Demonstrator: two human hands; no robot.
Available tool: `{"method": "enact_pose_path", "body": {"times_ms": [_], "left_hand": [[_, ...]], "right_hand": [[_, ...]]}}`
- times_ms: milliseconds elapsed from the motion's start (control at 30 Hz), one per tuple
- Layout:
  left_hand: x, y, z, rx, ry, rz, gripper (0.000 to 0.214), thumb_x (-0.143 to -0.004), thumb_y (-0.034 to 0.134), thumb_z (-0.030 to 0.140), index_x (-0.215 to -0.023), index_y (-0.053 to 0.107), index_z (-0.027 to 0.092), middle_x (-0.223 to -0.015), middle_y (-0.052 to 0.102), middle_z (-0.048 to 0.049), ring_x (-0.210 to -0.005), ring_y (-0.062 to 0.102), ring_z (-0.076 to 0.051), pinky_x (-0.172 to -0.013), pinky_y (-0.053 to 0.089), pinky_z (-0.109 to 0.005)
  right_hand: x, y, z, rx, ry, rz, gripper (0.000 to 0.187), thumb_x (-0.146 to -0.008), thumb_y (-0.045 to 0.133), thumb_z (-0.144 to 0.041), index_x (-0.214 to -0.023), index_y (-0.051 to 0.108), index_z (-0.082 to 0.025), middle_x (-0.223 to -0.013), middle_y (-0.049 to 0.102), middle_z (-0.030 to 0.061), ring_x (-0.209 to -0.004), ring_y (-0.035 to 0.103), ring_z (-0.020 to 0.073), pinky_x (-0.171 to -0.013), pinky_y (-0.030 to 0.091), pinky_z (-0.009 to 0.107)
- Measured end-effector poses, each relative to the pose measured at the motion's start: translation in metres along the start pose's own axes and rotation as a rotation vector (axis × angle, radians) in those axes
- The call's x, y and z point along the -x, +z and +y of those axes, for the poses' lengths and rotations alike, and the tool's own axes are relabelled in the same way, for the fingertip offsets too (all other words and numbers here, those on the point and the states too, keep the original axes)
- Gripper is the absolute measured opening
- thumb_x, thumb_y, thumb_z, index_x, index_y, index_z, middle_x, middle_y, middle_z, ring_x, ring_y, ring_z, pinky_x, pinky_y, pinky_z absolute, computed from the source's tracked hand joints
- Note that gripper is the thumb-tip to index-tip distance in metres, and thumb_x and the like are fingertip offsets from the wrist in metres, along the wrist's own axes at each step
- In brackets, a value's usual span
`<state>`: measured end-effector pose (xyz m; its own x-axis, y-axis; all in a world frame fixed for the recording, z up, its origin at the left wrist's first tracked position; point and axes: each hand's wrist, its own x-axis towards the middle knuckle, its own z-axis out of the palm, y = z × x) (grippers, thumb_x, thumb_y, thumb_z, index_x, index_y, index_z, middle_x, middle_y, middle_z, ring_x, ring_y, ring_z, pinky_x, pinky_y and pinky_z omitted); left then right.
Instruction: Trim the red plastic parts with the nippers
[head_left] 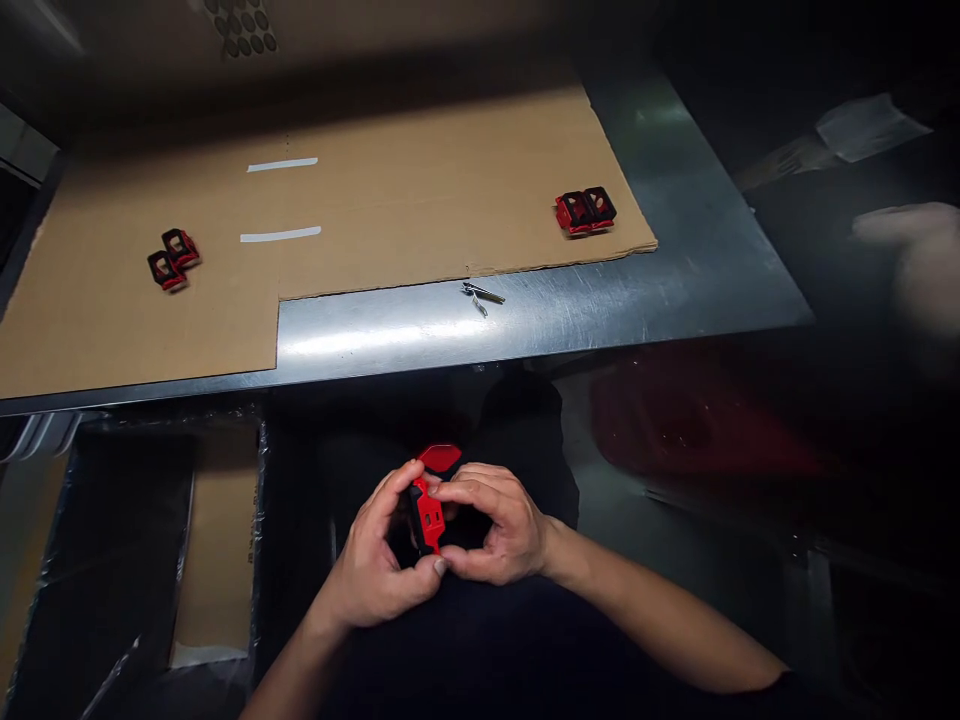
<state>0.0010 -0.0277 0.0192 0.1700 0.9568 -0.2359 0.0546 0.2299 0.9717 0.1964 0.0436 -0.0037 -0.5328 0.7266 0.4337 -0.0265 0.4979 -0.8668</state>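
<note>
Both my hands meet low in the view, over my dark lap. My left hand (pixel 373 555) and my right hand (pixel 497 525) grip a red-and-black plastic part (pixel 428 517) between their fingers. A glossy red flap (pixel 440 458) sticks up from its far end, and my fingers hide much of the part. Farther off, on a cardboard sheet (pixel 420 205), lie a pair of red-and-black parts (pixel 174 258) at the left and another pair (pixel 586 210) at the right. Neither hand touches them.
The cardboard sheet rests on a steel table (pixel 465 335), with a small metal tool (pixel 480 296) near its edge. White tape strips (pixel 281 234) mark the cardboard. A dark lined box (pixel 135 550) sits lower left, a dim red bin (pixel 690 420) lower right, and another person's blurred hand (pixel 915 260) far right.
</note>
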Motion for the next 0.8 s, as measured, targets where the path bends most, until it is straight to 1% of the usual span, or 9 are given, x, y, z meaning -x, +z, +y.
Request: {"method": "enact_pose_path", "body": {"times_ms": [100, 233, 333, 433, 467, 533, 633, 733, 800], "left_hand": [[0.0, 0.003, -0.002, 0.036, 0.043, 0.001, 0.078, -0.079, 0.074, 0.022, -0.149, 0.041, 0.029, -0.138, 0.057, -0.0121, -0.123, 0.062, -0.031, -0.102, 0.056, -0.046], [-0.002, 0.003, -0.001, -0.122, 0.125, -0.024, 0.085, -0.078, 0.071, 0.018, -0.154, 0.034, 0.03, -0.141, 0.056, -0.0111, -0.129, 0.058, -0.032, -0.11, 0.048, -0.052], [-0.003, 0.004, 0.002, -0.272, 0.172, -0.034, 0.09, -0.077, 0.068, 0.014, -0.156, 0.028, 0.034, -0.143, 0.055, -0.0088, -0.129, 0.058, -0.03, -0.109, 0.05, -0.051], [-0.004, 0.006, 0.004, -0.372, 0.218, -0.033, 0.093, -0.078, 0.066, 0.013, -0.157, 0.023, 0.036, -0.143, 0.056, -0.0084, -0.128, 0.06, -0.029, -0.106, 0.054, -0.046], [-0.004, 0.007, 0.004, -0.391, 0.227, -0.038, 0.094, -0.078, 0.065, 0.013, -0.158, 0.02, 0.035, -0.143, 0.055, -0.0088, -0.128, 0.059, -0.029, -0.106, 0.053, -0.046], [-0.003, 0.007, 0.002, -0.414, 0.226, -0.048, 0.095, -0.079, 0.064, 0.014, -0.159, 0.016, 0.035, -0.146, 0.053, -0.0098, -0.132, 0.057, -0.03, -0.109, 0.051, -0.049], [-0.003, 0.006, 0.002, -0.407, 0.166, -0.036, 0.092, -0.081, 0.065, 0.019, -0.159, 0.017, 0.034, -0.149, 0.051, -0.0108, -0.134, 0.054, -0.032, -0.108, 0.05, -0.053], [-0.004, 0.005, 0.005, -0.313, 0.097, -0.012, 0.082, -0.085, 0.067, 0.031, -0.156, 0.026, 0.034, -0.144, 0.056, -0.0113, -0.121, 0.062, -0.03, -0.089, 0.06, -0.043], [-0.005, 0.005, 0.007, -0.223, 0.079, 0.02, 0.074, -0.087, 0.066, 0.041, -0.153, 0.034, 0.031, -0.138, 0.06, -0.0118, -0.105, 0.066, -0.026, -0.077, 0.06, -0.035]], "right_hand": [[-0.001, -0.006, -0.005, -0.213, 0.114, -0.059, 0.044, -0.082, 0.068, -0.037, -0.122, 0.062, -0.021, -0.078, 0.071, 0.0025, -0.068, 0.067, 0.0183, -0.068, 0.054, 0.032], [-0.002, -0.013, -0.008, -0.529, 0.338, -0.094, 0.037, -0.089, 0.062, -0.043, -0.114, 0.065, -0.015, -0.076, 0.067, 0.0016, -0.07, 0.066, 0.0164, -0.078, 0.055, 0.034], [-0.003, -0.014, -0.009, -0.599, 0.452, -0.104, 0.033, -0.088, 0.066, -0.044, -0.104, 0.068, -0.015, -0.073, 0.064, -0.0003, -0.069, 0.062, 0.0146, -0.086, 0.054, 0.038], [-0.003, -0.011, -0.012, -0.565, 0.535, -0.082, 0.025, -0.084, 0.073, -0.038, -0.094, 0.068, -0.016, -0.065, 0.059, -0.0048, -0.061, 0.057, 0.011, -0.093, 0.051, 0.039], [-0.003, -0.01, -0.012, -0.548, 0.563, -0.071, 0.022, -0.083, 0.074, -0.036, -0.09, 0.068, -0.016, -0.063, 0.057, -0.0057, -0.058, 0.055, 0.0098, -0.09, 0.052, 0.037], [-0.003, -0.009, -0.013, -0.52, 0.605, -0.056, 0.021, -0.082, 0.076, -0.035, -0.082, 0.068, -0.016, -0.06, 0.057, -0.0055, -0.056, 0.052, 0.0086, -0.078, 0.052, 0.03], [-0.003, -0.009, -0.014, -0.506, 0.614, -0.039, 0.021, -0.082, 0.076, -0.033, -0.078, 0.069, -0.015, -0.064, 0.062, -0.0022, -0.058, 0.054, 0.009, -0.062, 0.047, 0.023], [-0.002, -0.009, -0.014, -0.509, 0.591, -0.028, 0.019, -0.082, 0.077, -0.032, -0.079, 0.071, -0.014, -0.067, 0.066, 0.0001, -0.058, 0.056, 0.0097, -0.058, 0.046, 0.022], [-0.001, -0.009, -0.013, -0.493, 0.547, -0.015, 0.016, -0.082, 0.077, -0.03, -0.081, 0.073, -0.014, -0.067, 0.068, 0.0012, -0.058, 0.058, 0.0103, -0.057, 0.047, 0.022]]}}
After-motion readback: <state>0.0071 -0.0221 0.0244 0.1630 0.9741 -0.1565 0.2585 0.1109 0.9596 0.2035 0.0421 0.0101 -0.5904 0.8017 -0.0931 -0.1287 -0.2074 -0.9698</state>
